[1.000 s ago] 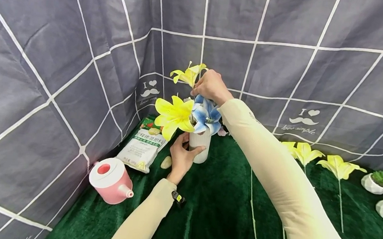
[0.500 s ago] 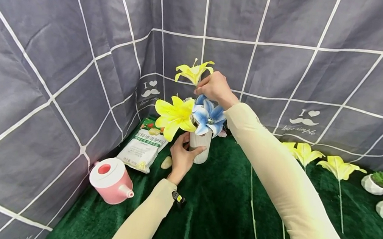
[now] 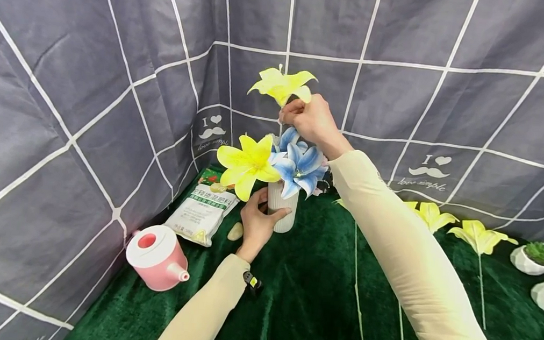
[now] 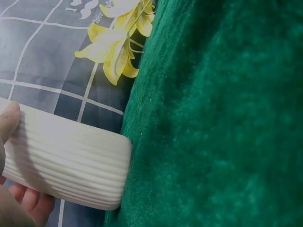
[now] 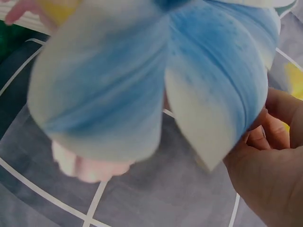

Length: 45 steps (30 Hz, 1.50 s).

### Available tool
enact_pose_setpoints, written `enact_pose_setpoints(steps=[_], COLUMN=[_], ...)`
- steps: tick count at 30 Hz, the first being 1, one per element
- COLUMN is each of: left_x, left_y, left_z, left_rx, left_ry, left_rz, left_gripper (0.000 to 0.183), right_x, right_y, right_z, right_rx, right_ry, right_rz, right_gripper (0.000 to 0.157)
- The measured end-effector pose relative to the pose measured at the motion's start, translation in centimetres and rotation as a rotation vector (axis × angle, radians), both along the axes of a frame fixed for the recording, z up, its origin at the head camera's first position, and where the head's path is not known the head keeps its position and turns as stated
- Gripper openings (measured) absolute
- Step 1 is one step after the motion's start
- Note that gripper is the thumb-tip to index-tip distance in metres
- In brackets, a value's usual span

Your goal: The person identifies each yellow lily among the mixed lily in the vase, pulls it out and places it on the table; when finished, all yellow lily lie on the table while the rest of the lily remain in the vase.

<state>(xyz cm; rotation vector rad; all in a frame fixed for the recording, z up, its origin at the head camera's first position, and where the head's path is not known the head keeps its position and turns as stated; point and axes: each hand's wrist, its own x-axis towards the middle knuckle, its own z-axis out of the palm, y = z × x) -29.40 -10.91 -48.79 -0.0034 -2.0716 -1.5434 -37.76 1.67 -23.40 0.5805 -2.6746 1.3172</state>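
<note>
My left hand (image 3: 258, 227) grips a white ribbed vase (image 3: 285, 214), which stands upright on the green cloth. In the left wrist view, the thumb lies on one side of the vase (image 4: 71, 156) and the fingertips show on the other. Above it, my right hand (image 3: 314, 121) pinches a yellow lily (image 3: 281, 85) just below its bloom. Another yellow lily (image 3: 249, 163) leans left out of the vase, beside blue-and-white lilies (image 3: 298, 168). Large blue petals (image 5: 109, 90) partly cover the right wrist view, with a pink flower (image 5: 87, 163) behind them. The held stem's lower end is hidden.
Left of the vase are a fertilizer bag (image 3: 202, 212), a pale stone (image 3: 235, 231) and a pink watering can (image 3: 159, 257). To the right lie several yellow lilies (image 3: 482, 238) and two potted succulents (image 3: 531, 260). A grey grid curtain (image 3: 410, 31) hangs behind.
My right hand and the yellow lily in it have risen and shifted slightly right. The blue lilies have spread a little to the right. My left hand stays on the vase.
</note>
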Motion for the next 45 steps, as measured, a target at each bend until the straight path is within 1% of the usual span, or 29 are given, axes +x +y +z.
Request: enact_pose_setpoints(steps=[4,8,12,17,19,24,26,29,32,34,37,41,45], left_x=[0.1,0.0,-0.1,-0.1,-0.1,-0.1,-0.1,0.0,0.0,0.0,-0.1,-0.2,-0.2], left_y=[0.1,0.1,0.2,0.2,0.2,0.3,0.2,0.2,0.2,0.1,0.1,0.1,0.1], left_z=[0.0,0.0,0.0,0.0,0.0,-0.1,-0.1,-0.2,-0.3,-0.3,-0.2,-0.1,0.0], left_rx=[-0.011,-0.027,-0.036,-0.030,-0.037,-0.044,-0.037,-0.033,-0.029,-0.027,-0.016,-0.007,-0.013], left_ry=[0.006,0.011,0.008,0.000,-0.007,-0.016,-0.014,-0.015,-0.018,-0.024,-0.029,-0.026,-0.015], left_rz=[0.004,0.007,0.010,0.015,0.021,0.018,0.011,0.005,0.001,0.001,-0.004,-0.004,0.006], left_gripper=[0.066,0.067,0.067,0.067,0.064,0.064,0.068,0.069,0.065,0.062,0.060,0.066,0.070], right_x=[0.0,0.0,0.1,0.4,0.5,0.4,0.3,0.2,0.2,0.1,0.1,0.0,0.0], right_y=[0.6,1.2,1.9,2.6,2.9,3.7,4.1,4.9,5.6,6.0,6.6,7.2,7.8], right_z=[0.3,0.8,1.2,1.6,1.7,1.7,1.5,1.2,0.7,0.4,-0.1,-1.0,-1.7], right_rx=[-0.049,-0.189,-0.308,-0.396,-0.422,-0.498,-0.554,-0.643,-0.719,-0.750,-0.758,-0.743,-0.793], right_ry=[0.040,0.054,0.044,0.067,0.081,0.122,0.131,0.121,0.105,0.099,0.088,0.067,0.076], right_rz=[0.005,0.032,0.066,0.083,0.084,0.067,0.060,0.055,0.038,0.023,-0.004,-0.036,-0.066], right_gripper=[0.016,0.016,0.016,0.016,0.015,0.011,0.010,0.011,0.014,0.010,0.001,0.006,0.006])
